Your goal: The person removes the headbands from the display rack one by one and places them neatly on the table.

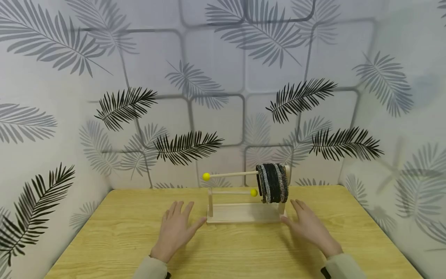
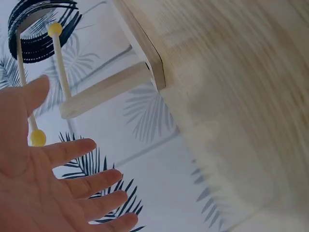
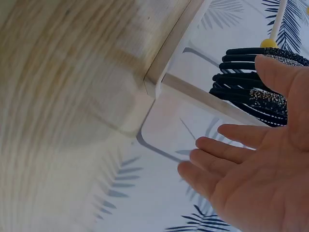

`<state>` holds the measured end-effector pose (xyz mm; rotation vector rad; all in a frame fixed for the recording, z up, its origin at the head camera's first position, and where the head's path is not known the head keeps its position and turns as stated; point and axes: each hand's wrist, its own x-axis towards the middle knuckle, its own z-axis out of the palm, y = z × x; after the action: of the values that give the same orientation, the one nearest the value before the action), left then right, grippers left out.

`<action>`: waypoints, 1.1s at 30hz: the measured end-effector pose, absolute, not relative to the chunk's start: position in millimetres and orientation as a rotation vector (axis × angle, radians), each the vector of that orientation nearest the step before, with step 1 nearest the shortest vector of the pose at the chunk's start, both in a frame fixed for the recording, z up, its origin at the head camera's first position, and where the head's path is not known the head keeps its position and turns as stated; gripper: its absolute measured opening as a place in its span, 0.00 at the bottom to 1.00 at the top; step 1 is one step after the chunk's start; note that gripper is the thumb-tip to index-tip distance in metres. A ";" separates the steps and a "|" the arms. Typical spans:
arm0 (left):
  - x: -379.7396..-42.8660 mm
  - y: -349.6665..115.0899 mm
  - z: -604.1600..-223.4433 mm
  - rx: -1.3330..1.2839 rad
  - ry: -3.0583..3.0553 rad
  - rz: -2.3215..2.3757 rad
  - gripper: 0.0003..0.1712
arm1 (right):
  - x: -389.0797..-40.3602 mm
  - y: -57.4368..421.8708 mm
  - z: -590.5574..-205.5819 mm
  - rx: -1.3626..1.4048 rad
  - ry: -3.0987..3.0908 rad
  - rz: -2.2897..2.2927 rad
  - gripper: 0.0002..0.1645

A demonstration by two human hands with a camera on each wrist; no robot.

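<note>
A pale wooden stand point(image 1: 240, 213) has a flat base, two end posts and two horizontal rods tipped with yellow balls. On the right part of the upper rod point(image 1: 233, 174) hangs a bunch of black and grey glittery hair ties point(image 1: 273, 184). The lower rod point(image 1: 230, 192) looks bare. My left hand point(image 1: 175, 228) is at the base's left end, its fingers spread and holding nothing. At the other end is my right hand point(image 1: 310, 228), fingers extended, thumb close by the base's right corner. Both palms show empty in the wrist views.
The light wood-grain table point(image 1: 230, 252) carries the stand near its back edge. Behind and on both sides rise white walls point(image 1: 216, 120) printed with grey and black leaves.
</note>
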<state>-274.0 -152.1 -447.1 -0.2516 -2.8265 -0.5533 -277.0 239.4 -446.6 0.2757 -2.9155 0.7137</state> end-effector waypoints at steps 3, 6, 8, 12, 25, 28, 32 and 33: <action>-276.8 -151.8 -448.7 -0.240 -2.807 -0.750 0.37 | -282.8 239.5 -448.1 0.249 -2.929 0.929 0.50; -280.0 -152.0 -451.3 -0.197 -2.773 -1.017 0.32 | -287.3 239.9 -450.9 0.187 -2.953 1.162 0.49; -282.3 -152.5 -452.8 -0.179 -2.734 -1.175 0.29 | -290.2 240.3 -453.2 0.150 -2.956 1.300 0.49; -287.6 -152.7 -455.1 -0.168 -2.646 -1.389 0.23 | -297.3 243.0 -458.1 0.089 -2.935 1.553 0.50; -296.1 -126.1 -449.2 -0.275 -2.431 -1.768 0.12 | -330.7 260.2 -475.3 0.040 -2.792 1.944 0.38; -297.1 -119.5 -448.5 -0.303 -2.374 -1.789 0.10 | -335.5 263.4 -475.9 -0.002 -2.757 2.020 0.35; -298.0 -109.6 -451.1 -0.344 -2.368 -1.851 0.11 | -339.7 266.7 -479.4 0.017 -2.765 2.023 0.35; -298.5 -106.9 -452.2 -0.363 -2.378 -1.864 0.12 | -340.4 267.4 -480.7 0.020 -2.775 2.007 0.36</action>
<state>-298.5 -106.9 -452.2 -0.3628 -2.3783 -1.8644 -340.4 267.4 -480.7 0.0197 -2.7752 2.0072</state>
